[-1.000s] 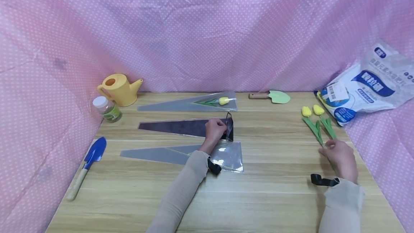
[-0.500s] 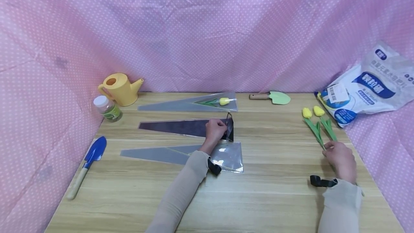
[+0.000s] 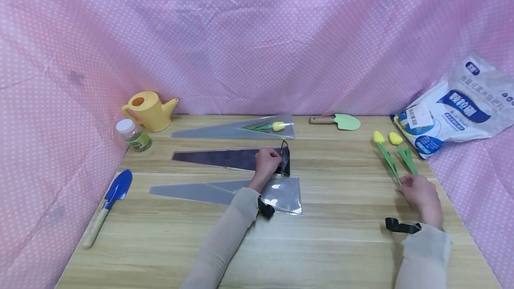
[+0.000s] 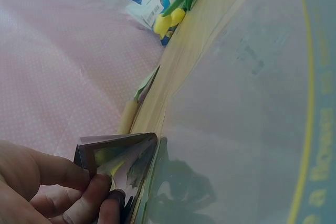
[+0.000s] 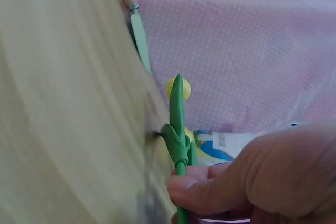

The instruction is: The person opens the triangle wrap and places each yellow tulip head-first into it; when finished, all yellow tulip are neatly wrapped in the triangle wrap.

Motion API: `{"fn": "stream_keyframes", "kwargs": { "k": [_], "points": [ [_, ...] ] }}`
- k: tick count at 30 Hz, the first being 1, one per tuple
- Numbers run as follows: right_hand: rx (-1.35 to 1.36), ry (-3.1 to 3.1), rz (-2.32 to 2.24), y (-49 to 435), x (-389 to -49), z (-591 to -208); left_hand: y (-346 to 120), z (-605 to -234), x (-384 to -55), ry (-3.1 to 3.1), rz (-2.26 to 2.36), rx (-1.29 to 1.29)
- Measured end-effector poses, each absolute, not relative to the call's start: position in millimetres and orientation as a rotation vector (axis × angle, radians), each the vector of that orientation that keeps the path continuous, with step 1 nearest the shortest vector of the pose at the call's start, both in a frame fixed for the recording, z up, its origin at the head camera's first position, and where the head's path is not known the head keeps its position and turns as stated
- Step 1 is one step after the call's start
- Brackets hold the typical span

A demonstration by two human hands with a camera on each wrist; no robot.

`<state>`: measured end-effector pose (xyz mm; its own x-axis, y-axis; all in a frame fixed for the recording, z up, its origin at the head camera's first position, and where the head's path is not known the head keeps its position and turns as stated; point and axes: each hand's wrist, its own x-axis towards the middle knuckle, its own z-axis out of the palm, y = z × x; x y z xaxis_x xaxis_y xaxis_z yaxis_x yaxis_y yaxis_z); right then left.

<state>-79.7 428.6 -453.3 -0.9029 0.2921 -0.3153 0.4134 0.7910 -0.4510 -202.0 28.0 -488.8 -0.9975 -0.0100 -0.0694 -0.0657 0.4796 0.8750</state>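
Note:
My left hand (image 3: 267, 162) pinches the mouth of a dark tapered flower sleeve (image 3: 217, 158) and props its wide right end up; in the left wrist view the opening (image 4: 118, 156) gapes above the fingers. On the right, my right hand (image 3: 421, 195) pinches the green stem of a yellow artificial tulip (image 3: 386, 157), as the right wrist view shows below its leaves (image 5: 177, 114). A second yellow tulip (image 3: 407, 158) lies beside it, its lower stem partly hidden by that hand. A third tulip (image 3: 277, 125) is inside the far clear sleeve (image 3: 201, 130).
A clear sleeve (image 3: 184, 191) lies nearer, partly under the left arm. At left are a yellow watering can (image 3: 154, 113), a lidded jar (image 3: 138, 139) and a blue trowel (image 3: 119, 185). A green trowel (image 3: 346, 121) and a white bag (image 3: 449, 106) stand along the back.
The right hand has shifted slightly back and the tulip it pinches has turned, its bloom now a little farther left from the second one. The left hand stays at the sleeve's mouth.

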Motion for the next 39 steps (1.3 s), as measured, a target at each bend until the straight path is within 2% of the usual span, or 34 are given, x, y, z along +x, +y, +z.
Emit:
{"fn": "stream_keyframes", "kwargs": {
  "k": [24, 32, 39],
  "points": [
    [0.277, 2.418, -1.578, 408, -88, -446, 27, -491, -202, 2.678, 1.564, -0.037],
    [0.225, 2.105, -2.0, 399, -92, -447, 27, -490, -202, 2.676, 1.56, -0.032],
    [0.063, 1.843, -2.275, 389, -97, -454, 27, -490, -202, 2.68, 1.556, -0.034]
  ]
}}
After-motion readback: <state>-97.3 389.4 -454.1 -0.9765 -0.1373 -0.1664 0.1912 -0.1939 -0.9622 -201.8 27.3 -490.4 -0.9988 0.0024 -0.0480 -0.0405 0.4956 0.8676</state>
